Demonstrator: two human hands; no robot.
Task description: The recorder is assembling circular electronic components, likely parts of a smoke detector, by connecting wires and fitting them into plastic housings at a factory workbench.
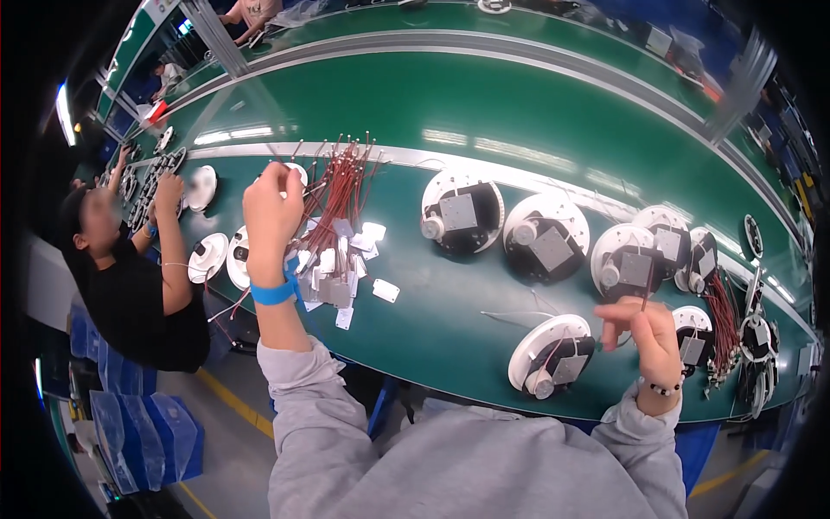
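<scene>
My left hand (273,212), a blue band at its wrist, is raised over the left part of the bench beside a bundle of red-brown wires (344,186). Its fingers are pinched together; what they hold, if anything, is hidden. Small white and grey rectangular plates (333,272) lie heaped at the bundle's near end. On the right, my right hand (647,337) is closed, with a thin dark-red wire (647,290) showing at its fingertips. Just left of it a round white fixture (545,346) stands tilted, carrying a black part, a grey plate and loose wires.
Several similar round fixtures (462,212) stand along the bench (415,294). A second wire bundle (723,316) lies at the right. Beyond a metal rail is a green conveyor belt (389,95). A co-worker (130,285) works at the left, near blue bins (147,437).
</scene>
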